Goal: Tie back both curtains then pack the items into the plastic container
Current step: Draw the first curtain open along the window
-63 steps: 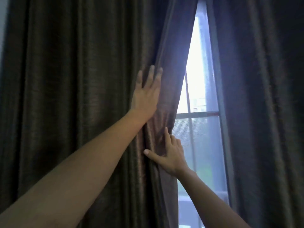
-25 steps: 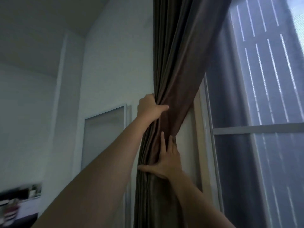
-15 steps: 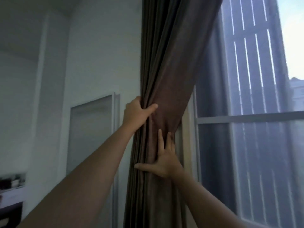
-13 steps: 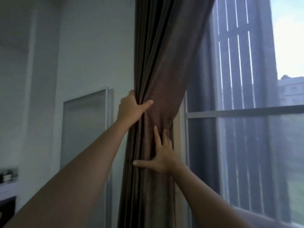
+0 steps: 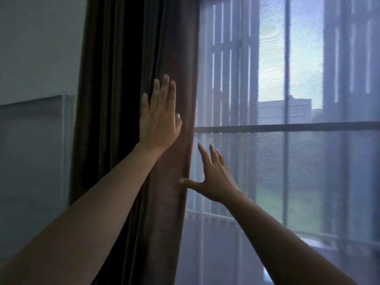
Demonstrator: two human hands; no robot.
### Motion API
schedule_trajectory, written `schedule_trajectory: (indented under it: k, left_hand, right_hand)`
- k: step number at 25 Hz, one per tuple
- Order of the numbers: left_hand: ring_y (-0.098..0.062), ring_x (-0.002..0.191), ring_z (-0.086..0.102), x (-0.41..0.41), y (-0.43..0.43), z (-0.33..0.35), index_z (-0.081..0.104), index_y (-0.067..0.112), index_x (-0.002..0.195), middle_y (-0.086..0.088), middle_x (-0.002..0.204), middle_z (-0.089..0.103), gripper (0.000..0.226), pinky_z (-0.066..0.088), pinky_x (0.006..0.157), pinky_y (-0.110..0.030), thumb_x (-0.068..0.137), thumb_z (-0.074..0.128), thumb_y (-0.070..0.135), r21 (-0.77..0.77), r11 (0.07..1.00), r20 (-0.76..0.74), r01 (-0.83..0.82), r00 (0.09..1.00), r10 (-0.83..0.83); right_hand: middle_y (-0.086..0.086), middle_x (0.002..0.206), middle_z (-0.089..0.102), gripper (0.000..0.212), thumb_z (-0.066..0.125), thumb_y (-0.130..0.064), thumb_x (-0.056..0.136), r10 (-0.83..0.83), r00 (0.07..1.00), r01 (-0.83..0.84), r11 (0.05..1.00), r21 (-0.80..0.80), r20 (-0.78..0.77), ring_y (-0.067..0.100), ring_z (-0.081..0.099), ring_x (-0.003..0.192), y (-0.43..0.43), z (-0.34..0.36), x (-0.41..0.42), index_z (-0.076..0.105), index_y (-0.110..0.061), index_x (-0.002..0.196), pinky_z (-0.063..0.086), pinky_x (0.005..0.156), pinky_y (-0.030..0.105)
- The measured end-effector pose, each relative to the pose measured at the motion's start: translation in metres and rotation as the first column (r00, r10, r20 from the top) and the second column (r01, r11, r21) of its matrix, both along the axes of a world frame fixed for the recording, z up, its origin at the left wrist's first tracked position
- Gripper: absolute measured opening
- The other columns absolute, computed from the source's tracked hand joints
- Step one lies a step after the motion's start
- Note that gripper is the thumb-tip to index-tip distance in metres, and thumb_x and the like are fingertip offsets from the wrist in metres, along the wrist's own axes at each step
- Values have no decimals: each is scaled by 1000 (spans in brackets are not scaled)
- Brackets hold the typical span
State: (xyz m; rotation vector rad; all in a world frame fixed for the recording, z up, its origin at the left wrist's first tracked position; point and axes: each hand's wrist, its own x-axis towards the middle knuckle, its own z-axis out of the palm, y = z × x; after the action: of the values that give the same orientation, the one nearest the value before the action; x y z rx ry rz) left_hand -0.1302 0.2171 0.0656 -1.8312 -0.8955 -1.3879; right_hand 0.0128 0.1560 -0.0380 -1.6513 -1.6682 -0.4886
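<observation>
The gathered curtain (image 5: pixel 131 99) hangs mid-view. To its left is the wall (image 5: pixel 41 48), with a framed panel (image 5: pixel 30 151) lower down, and to its right the window (image 5: pixel 287 128). The left hand (image 5: pixel 159 118) lies flat against the curtain's front. The right hand (image 5: pixel 213 177) is lower, at its right edge (thumb touching the fabric).

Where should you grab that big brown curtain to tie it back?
Probably round the bunched folds of the curtain, at the height of the left hand, coming from the side of the window. Its free edge hangs bare there, beside the right hand, so fingers can likely wrap the narrow bundle.
</observation>
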Motion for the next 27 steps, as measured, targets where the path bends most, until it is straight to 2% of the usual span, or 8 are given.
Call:
schedule_trajectory:
  k: [6, 9, 12, 14, 16, 19, 22, 27]
  left_hand:
    - [-30, 146, 8, 129, -95, -13, 9, 10, 149, -13, 158, 8, 67, 11, 116, -51, 93, 26, 41, 12, 970, 1, 241, 971, -241]
    - [-31, 146, 9, 199, -140, -20, 13, 9, 149, -13, 158, 9, 68, 11, 116, -48, 93, 25, 46, -44, 897, 19, 440, 898, -440]
    - [-29, 145, 10, 264, -186, -29, 15, 9, 149, -12, 158, 11, 67, 11, 115, -43, 94, 28, 46, -48, 745, 40, 665, 746, -664]
    - [-26, 146, 9, 300, -214, -34, 14, 12, 149, -9, 158, 10, 69, 8, 114, -39, 93, 26, 51, -50, 611, 91, 790, 613, -785]
    - [-19, 146, 0, 337, -245, -36, 7, 15, 150, -5, 159, 2, 75, 7, 115, -36, 90, 22, 58, -85, 423, 142, 902, 431, -891]
    - [-9, 142, -12, 388, -284, -36, -3, 17, 150, -4, 159, -8, 86, 3, 115, -31, 85, 27, 65, -107, 185, 168, 977, 201, -965]
    - [-15, 144, -12, 430, -323, -28, -11, 22, 148, -4, 159, -13, 94, -2, 113, -36, 80, 31, 71, -128, 96, 165, 987, 116, -979]
    - [-22, 146, -11, 498, -376, -20, -16, 24, 147, -4, 158, -16, 104, -2, 114, -50, 77, 43, 74, -208, -2, 149, 978, 29, -988]
  right_hand:
    - [10, 159, -9, 101, 51, -73, 74, -349, 935, 339, 931, 134, 67, 28, -6, 147, -140, -22, 99, 1, -27, 149, 1, 115, 39]
    - [17, 157, 10, 93, 51, -70, 76, -540, 836, 497, 819, 289, 94, 35, 9, 145, -204, -33, 144, 22, -18, 147, 6, 114, 43]
    - [18, 153, 27, 89, 50, -71, 73, -773, 634, 706, 599, 379, 41, 36, 25, 141, -253, -38, 188, 34, -17, 142, 17, 113, 50]
    - [19, 152, 28, 90, 54, -70, 72, -867, 498, 777, 455, 436, 18, 36, 27, 140, -278, -42, 210, 35, -16, 142, 15, 113, 47]
    - [21, 154, 20, 98, 63, -66, 68, -912, 410, 805, 362, 470, -1, 35, 20, 142, -299, -50, 236, 28, -15, 144, 9, 115, 44]
    - [24, 153, 18, 119, 76, -61, 53, -944, 318, 831, 232, 505, -91, 34, 17, 142, -316, -56, 273, 21, -14, 147, 17, 111, 48]
    - [24, 154, 16, 131, 83, -57, 47, -943, 257, 872, 133, 471, -210, 35, 18, 142, -335, -55, 301, 12, -13, 148, 16, 110, 49]
    - [22, 153, 24, 130, 83, -55, 49, -932, 127, 905, -32, 425, -339, 34, 19, 143, -374, -51, 351, 10, -11, 147, 12, 113, 47]
